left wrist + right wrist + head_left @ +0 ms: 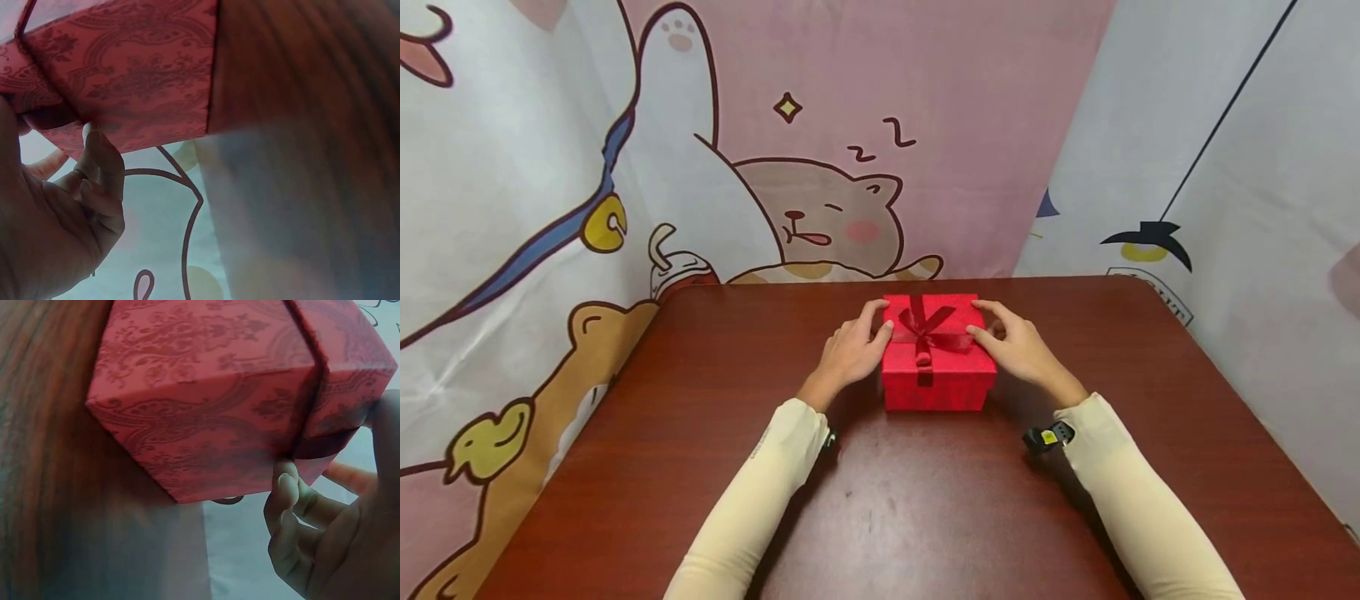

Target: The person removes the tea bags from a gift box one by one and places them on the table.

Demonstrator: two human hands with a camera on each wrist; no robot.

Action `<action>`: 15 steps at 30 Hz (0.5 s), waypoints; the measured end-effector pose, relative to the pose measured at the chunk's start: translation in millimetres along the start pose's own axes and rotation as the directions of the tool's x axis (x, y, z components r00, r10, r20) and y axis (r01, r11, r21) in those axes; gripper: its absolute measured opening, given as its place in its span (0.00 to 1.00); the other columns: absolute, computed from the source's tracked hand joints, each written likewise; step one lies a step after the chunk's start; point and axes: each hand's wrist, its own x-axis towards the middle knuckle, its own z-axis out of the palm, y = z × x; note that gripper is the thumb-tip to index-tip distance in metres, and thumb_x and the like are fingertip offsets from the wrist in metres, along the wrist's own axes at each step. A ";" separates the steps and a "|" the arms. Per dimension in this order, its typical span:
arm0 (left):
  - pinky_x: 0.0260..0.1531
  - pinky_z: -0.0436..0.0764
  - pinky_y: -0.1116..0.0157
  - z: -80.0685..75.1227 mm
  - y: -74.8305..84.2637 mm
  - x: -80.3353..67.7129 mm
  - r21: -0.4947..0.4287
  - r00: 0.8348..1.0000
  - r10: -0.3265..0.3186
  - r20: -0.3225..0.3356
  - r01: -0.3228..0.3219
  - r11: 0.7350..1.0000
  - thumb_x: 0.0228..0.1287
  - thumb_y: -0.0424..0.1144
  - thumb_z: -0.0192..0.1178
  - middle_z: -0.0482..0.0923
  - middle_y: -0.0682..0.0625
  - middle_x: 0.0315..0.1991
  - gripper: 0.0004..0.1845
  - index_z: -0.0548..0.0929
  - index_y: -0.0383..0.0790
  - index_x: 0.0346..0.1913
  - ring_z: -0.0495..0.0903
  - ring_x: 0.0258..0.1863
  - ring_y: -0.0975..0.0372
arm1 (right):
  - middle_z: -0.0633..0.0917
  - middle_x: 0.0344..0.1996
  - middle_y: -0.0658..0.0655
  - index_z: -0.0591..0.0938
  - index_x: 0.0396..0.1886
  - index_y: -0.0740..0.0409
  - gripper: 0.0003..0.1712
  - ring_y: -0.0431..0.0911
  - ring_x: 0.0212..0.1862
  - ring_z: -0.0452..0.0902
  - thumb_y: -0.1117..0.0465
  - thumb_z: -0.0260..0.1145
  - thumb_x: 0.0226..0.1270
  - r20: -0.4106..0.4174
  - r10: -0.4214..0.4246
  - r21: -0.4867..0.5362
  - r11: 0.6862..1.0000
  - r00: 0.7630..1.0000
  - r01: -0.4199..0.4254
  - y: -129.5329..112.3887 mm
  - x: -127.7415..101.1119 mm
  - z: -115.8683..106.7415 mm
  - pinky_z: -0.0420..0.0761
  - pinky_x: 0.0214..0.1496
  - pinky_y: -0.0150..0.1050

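Note:
A red gift box [940, 397] with a lid [968, 363] on it stands on the table, straight ahead. Dark red ribbon crosses the lid and is tied in a bow [925, 330]. My left hand [852, 348] grips the lid's left side, thumb near the top edge. From the opposite side, my right hand [1021, 346] holds the lid in the same way. Both wrist views show curled fingers at the lid's lower edge, beside the patterned box wall [144, 81]. What is inside the box is hidden.
The brown wooden table [880, 500] reaches back to a cloth backdrop [970, 150] printed with cartoon animals. More of the cloth hangs at the left and right. A dark device [1048, 437] is strapped at the right wrist, and part of another shows at the left.

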 end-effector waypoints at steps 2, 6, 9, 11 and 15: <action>0.34 0.78 0.51 -3.1 1.9 1.5 -0.005 1.000 0.002 -0.002 -0.002 1.000 0.73 0.57 0.45 0.82 0.54 0.36 0.24 0.66 0.59 0.69 0.82 0.38 0.56 | 0.82 0.28 0.57 0.70 0.69 0.53 0.31 0.49 0.30 0.75 0.51 0.64 0.70 -0.004 0.004 0.001 1.000 1.000 -0.004 -3.3 1.1 -3.2 0.74 0.30 0.39; 0.36 0.78 0.51 -12.0 6.3 4.0 -0.009 1.000 0.004 0.005 -0.004 1.000 0.74 0.57 0.45 0.83 0.53 0.38 0.24 0.65 0.59 0.70 0.82 0.40 0.57 | 0.82 0.29 0.58 0.70 0.70 0.53 0.31 0.49 0.31 0.75 0.50 0.63 0.70 -0.004 0.018 0.003 1.000 1.000 -0.018 -12.3 4.1 -10.0 0.74 0.31 0.38; 0.37 0.78 0.51 -21.9 11.1 4.7 -0.021 1.000 0.012 0.005 -0.012 1.000 0.74 0.56 0.44 0.83 0.53 0.41 0.24 0.64 0.59 0.70 0.82 0.40 0.57 | 0.82 0.30 0.59 0.69 0.71 0.51 0.31 0.49 0.32 0.76 0.49 0.62 0.71 0.001 0.025 0.009 1.000 1.000 -0.025 -20.8 6.1 -16.1 0.74 0.33 0.40; 0.37 0.78 0.51 -29.8 14.3 5.1 -0.034 1.000 0.020 -0.002 -0.020 0.999 0.74 0.55 0.44 0.83 0.52 0.43 0.24 0.64 0.58 0.70 0.82 0.41 0.58 | 0.83 0.31 0.59 0.69 0.71 0.51 0.31 0.50 0.33 0.77 0.48 0.61 0.72 0.002 0.023 0.010 1.000 1.000 -0.023 -26.8 8.1 -20.2 0.75 0.35 0.41; 0.36 0.78 0.52 -46.5 18.2 6.5 -0.038 0.999 0.039 -0.019 -0.040 0.998 0.74 0.56 0.44 0.82 0.52 0.44 0.25 0.65 0.58 0.70 0.81 0.40 0.58 | 0.84 0.32 0.58 0.69 0.71 0.50 0.32 0.50 0.34 0.78 0.47 0.61 0.71 0.003 0.010 0.011 1.000 1.000 -0.010 -38.8 14.0 -26.5 0.75 0.37 0.42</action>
